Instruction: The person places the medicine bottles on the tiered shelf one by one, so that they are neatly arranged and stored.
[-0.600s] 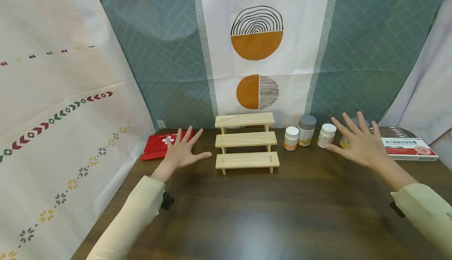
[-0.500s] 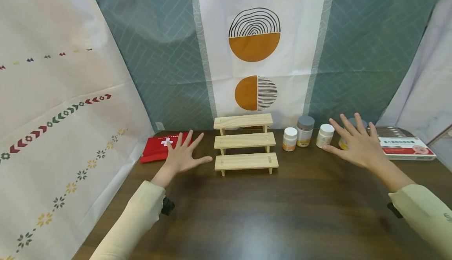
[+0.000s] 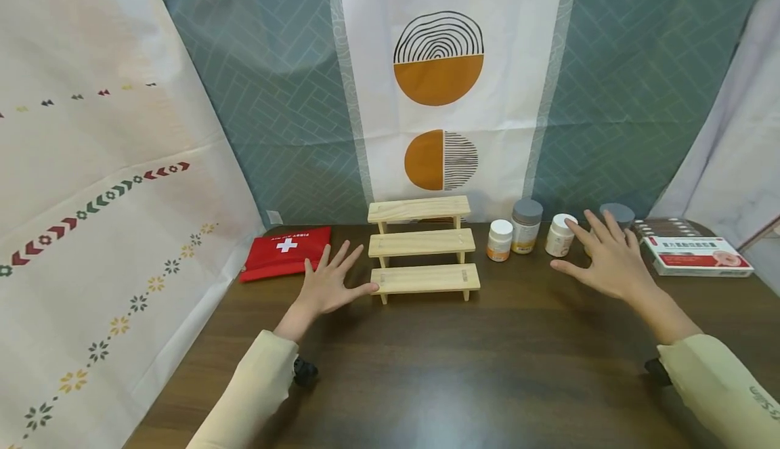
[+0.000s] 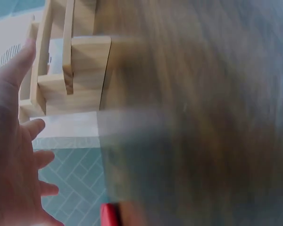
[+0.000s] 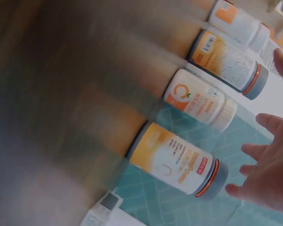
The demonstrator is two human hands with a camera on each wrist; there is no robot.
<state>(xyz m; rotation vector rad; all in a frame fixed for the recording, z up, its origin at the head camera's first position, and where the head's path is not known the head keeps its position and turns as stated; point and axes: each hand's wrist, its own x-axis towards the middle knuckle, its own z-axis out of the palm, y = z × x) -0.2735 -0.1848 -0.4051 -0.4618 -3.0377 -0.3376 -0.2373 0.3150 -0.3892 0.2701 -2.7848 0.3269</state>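
My left hand point(image 3: 329, 286), fingers spread, hovers between a red first aid kit pouch point(image 3: 263, 259) and a three-step wooden display stand point(image 3: 424, 278). Its thumb overlaps the stand's lowest step in the head view; the left wrist view shows the stand point(image 4: 87, 70) beyond the thumb. My right hand point(image 3: 609, 263) is spread too and holds nothing. It is nearest a white-capped vitamin bottle point(image 3: 558, 238) and a grey-lidded bottle point(image 3: 618, 214), which it partly hides. In the right wrist view this bottle point(image 5: 172, 160) appears whole, apart from the fingertips.
Between stand and right hand are another white-capped bottle point(image 3: 500, 240) and another grey-lidded one point(image 3: 527, 227). At far right lies a white and red box point(image 3: 697, 257), with a dark-topped item point(image 3: 664, 227) behind it. Cloth hangings point(image 3: 292, 131) border the brown table point(image 3: 439, 368).
Both hands have drawn back a little toward me. The left has shifted rightward, uncovering more of the red pouch; the right has shifted slightly leftward, uncovering more of the box.
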